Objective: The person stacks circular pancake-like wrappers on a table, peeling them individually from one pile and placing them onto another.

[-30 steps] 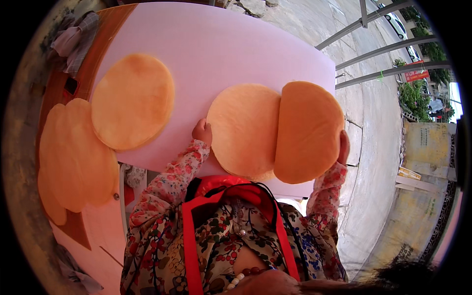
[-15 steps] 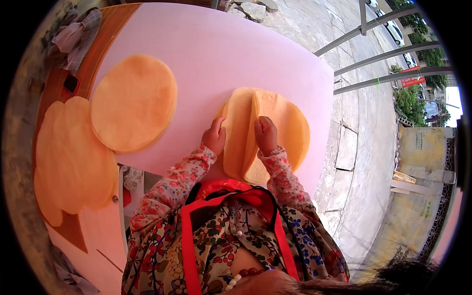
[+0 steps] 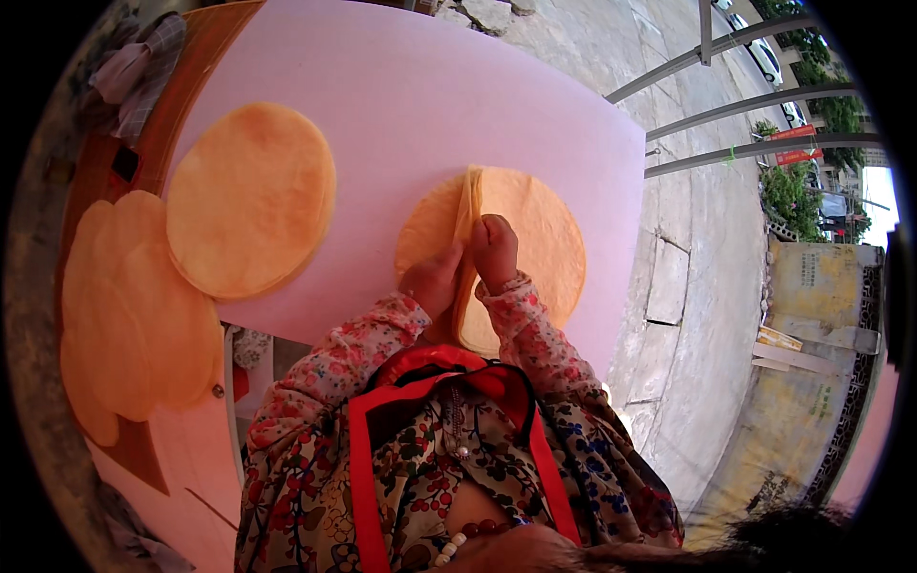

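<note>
Thin, round, orange-yellow pancakes (image 3: 543, 239) lie in a stack in front of me. Their upper layers stand up in a narrow fold along the middle. My right hand (image 3: 496, 253) is closed on this fold from the right, with its thumb uppermost. Against the fold's left side is my left hand (image 3: 433, 281), its thumb pointing up along the layers and its other fingers partly hidden; it seems to pinch them. A flat part of the stack shows to the left of the fold.
Another round pile of pancakes (image 3: 253, 201) lies left on the pink tabletop (image 3: 382, 86). Further left, overlapping pancakes (image 3: 138, 310) spread over the table's side. A dark phone-like object (image 3: 125, 164) and bundled cloth (image 3: 143, 72) are by the far left edge. Metal bars (image 3: 712, 105) stand beyond the right edge.
My left hand has moved right and come close to my right hand. The folded layers have been brought together into a narrower upright fold, uncovering pancake to its left.
</note>
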Action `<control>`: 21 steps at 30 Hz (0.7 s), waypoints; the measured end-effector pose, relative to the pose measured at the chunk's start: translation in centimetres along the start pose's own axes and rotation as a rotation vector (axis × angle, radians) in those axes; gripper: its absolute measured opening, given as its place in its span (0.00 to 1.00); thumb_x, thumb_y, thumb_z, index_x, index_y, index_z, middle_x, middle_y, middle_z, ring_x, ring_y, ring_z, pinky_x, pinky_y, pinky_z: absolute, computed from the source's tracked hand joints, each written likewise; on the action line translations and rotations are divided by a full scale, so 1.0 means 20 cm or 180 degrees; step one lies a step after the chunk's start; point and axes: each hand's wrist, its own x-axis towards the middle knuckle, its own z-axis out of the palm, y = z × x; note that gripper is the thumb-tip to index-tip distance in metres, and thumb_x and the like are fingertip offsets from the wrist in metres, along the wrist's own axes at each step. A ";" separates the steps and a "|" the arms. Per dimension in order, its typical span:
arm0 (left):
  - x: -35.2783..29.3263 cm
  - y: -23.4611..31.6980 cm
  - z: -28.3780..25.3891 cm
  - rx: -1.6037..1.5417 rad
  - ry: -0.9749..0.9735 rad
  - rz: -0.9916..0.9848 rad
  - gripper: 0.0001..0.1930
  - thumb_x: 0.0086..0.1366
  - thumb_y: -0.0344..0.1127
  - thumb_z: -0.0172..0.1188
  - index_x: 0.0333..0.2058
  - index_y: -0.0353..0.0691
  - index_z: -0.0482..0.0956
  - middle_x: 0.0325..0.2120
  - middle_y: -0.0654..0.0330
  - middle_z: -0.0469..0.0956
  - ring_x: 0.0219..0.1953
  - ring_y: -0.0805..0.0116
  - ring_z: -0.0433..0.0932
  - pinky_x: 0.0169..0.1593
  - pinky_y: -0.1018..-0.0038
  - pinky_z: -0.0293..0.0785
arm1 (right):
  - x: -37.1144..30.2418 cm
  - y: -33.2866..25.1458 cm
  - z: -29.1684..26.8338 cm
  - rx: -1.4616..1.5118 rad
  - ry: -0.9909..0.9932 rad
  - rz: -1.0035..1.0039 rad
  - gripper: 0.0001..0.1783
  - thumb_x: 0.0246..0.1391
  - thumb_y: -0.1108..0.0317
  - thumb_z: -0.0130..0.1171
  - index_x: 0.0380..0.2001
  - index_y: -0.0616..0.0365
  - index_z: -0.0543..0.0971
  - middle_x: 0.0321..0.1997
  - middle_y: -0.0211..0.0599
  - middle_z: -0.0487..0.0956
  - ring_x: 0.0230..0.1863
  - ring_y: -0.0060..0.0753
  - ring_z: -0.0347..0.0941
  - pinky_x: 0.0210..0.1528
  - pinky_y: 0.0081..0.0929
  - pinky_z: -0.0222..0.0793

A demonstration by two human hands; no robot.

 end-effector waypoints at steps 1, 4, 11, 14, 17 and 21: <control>0.01 0.01 0.00 0.0088 -0.0129 -0.0020 0.19 0.61 0.33 0.49 0.51 0.41 0.65 0.27 0.46 0.76 0.28 0.45 0.76 0.29 0.55 0.71 | 0.00 -0.01 0.00 0.0186 -0.0017 0.0102 0.11 0.51 0.71 0.49 0.18 0.65 0.69 0.20 0.48 0.69 0.25 0.52 0.66 0.28 0.40 0.63; 0.00 0.03 0.01 0.0122 -0.0253 -0.0049 0.17 0.60 0.32 0.49 0.49 0.40 0.66 0.26 0.47 0.76 0.27 0.46 0.76 0.28 0.56 0.71 | -0.01 -0.04 -0.01 0.0414 -0.0240 0.0327 0.11 0.51 0.69 0.53 0.20 0.65 0.71 0.21 0.46 0.71 0.26 0.46 0.68 0.28 0.35 0.64; -0.01 0.06 0.02 -0.0644 0.0177 -0.0405 0.11 0.58 0.36 0.57 0.35 0.37 0.71 0.27 0.49 0.77 0.28 0.49 0.77 0.28 0.61 0.72 | -0.05 0.14 -0.08 0.1431 -0.0793 0.1635 0.09 0.50 0.68 0.58 0.23 0.63 0.75 0.23 0.32 0.76 0.23 0.21 0.69 0.26 0.21 0.65; -0.02 -0.02 0.03 -0.0666 0.0576 -0.1090 0.09 0.57 0.35 0.59 0.33 0.37 0.72 0.27 0.50 0.78 0.30 0.51 0.78 0.32 0.64 0.73 | -0.08 0.15 -0.22 0.2566 -0.0396 0.2114 0.07 0.52 0.69 0.56 0.24 0.61 0.75 0.25 0.27 0.76 0.24 0.17 0.69 0.26 0.17 0.65; -0.02 -0.27 0.09 -0.0636 0.0879 -0.1418 0.09 0.57 0.33 0.58 0.35 0.37 0.72 0.27 0.50 0.78 0.31 0.55 0.79 0.34 0.65 0.73 | -0.12 0.33 -0.61 0.3173 0.0316 0.2190 0.06 0.55 0.70 0.53 0.29 0.61 0.75 0.27 0.28 0.77 0.26 0.17 0.70 0.28 0.15 0.66; -0.05 -0.45 0.03 -0.0449 0.1351 -0.1512 0.12 0.55 0.32 0.59 0.38 0.37 0.73 0.26 0.52 0.78 0.29 0.60 0.78 0.34 0.68 0.73 | -0.10 0.01 -1.16 0.3507 0.0916 0.1934 0.13 0.59 0.61 0.46 0.40 0.57 0.72 0.42 0.35 0.76 0.42 0.29 0.72 0.44 0.30 0.70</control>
